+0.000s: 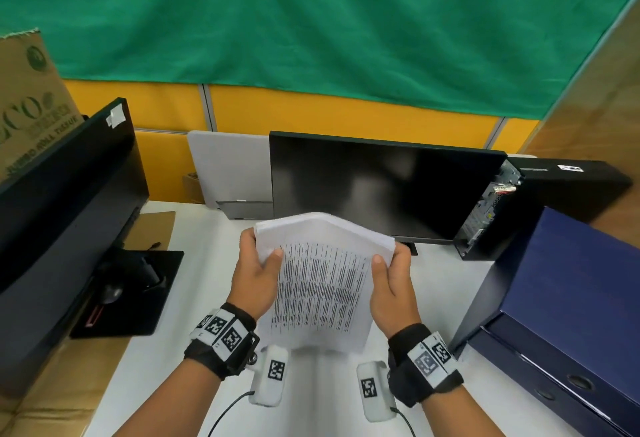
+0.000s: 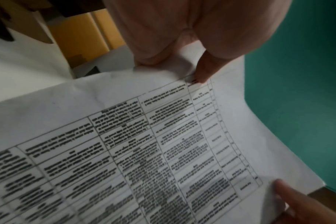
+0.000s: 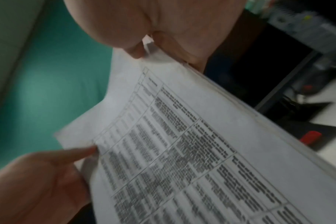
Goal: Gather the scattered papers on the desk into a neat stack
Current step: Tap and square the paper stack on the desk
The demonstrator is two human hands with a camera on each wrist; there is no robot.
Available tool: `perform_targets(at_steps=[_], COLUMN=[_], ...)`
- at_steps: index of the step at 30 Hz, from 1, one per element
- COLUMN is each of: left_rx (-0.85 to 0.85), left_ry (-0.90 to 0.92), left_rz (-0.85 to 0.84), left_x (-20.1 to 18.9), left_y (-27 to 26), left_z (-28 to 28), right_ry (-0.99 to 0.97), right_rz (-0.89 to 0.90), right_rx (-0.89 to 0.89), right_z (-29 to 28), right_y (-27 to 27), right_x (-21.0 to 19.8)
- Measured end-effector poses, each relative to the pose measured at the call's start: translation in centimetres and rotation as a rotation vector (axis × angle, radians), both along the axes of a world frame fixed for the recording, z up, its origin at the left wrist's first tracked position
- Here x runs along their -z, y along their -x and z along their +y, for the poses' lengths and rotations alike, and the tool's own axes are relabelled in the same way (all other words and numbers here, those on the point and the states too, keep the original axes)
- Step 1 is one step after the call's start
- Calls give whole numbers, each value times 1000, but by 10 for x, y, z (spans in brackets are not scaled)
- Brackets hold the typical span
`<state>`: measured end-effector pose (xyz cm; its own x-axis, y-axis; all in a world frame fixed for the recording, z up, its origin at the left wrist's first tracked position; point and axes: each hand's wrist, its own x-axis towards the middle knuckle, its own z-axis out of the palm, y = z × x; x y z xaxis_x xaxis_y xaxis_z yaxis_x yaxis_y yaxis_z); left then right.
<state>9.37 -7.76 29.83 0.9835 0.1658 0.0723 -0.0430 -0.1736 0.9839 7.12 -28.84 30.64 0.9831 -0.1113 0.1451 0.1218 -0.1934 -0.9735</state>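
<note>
A stack of white printed papers with a table of text stands upright above the white desk, its top edge bent back. My left hand grips its left edge, thumb on the front sheet. My right hand grips the right edge the same way. In the left wrist view the papers fill the frame, with my left hand pinching the top and the other hand's thumb at the lower right. In the right wrist view my right hand pinches the papers.
A black monitor stands behind the papers. A second monitor and its stand are on the left, over brown cardboard. A dark blue box and a computer case are on the right.
</note>
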Motion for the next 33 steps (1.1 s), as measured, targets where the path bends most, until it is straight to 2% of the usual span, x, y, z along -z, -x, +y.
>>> perform_targets(at_steps=[3, 9, 11, 12, 13, 15, 17, 18, 21, 24, 26, 28, 29, 31, 33], left_rx=[18, 103, 47, -41, -144, -215, -54, 56, 238, 173, 71, -35, -66, -58, -22], left_ry=[42, -81, -76, -97, -180, -531, -864, -927, -827, -612, -428, -208, -111, 11, 39], left_rz=[-23, 122, 112, 71, -10, -235, -353, -355, -253, -198, -141, -21, 41, 114, 133], left_x=[-3, 42, 40, 35, 28, 7, -15, -21, -22, -22, -18, -12, -9, -4, -1], left_y=[3, 16, 17, 17, 16, 14, 11, 9, 3, 7, 11, 13, 15, 18, 20], left_z=[-6, -4, -2, -1, 0, 2, 2, 3, 13, 26, 40, 57, 66, 77, 79], right_ry=[14, 89, 113, 138, 173, 327, 564, 680, 913, 911, 845, 558, 343, -83, -325], right_rz=[-29, 137, 131, 119, 94, 4, -117, -175, -349, -426, -334, -162, -38, 153, 292], right_rx=[-9, -4, 53, 66, 63, 18, -70, -125, -199, -13, 217, 338, 303, 118, -12], right_z=[6, 9, 7, 7, 6, 6, 10, 13, 21, 5, -19, -43, -50, -54, -56], right_y=[-1, 12, 12, 11, 9, 4, -1, -3, -9, -18, -20, -18, -16, -11, -8], right_x=[1, 46, 46, 43, 39, 25, 4, -7, -31, -27, -11, 6, 13, 25, 30])
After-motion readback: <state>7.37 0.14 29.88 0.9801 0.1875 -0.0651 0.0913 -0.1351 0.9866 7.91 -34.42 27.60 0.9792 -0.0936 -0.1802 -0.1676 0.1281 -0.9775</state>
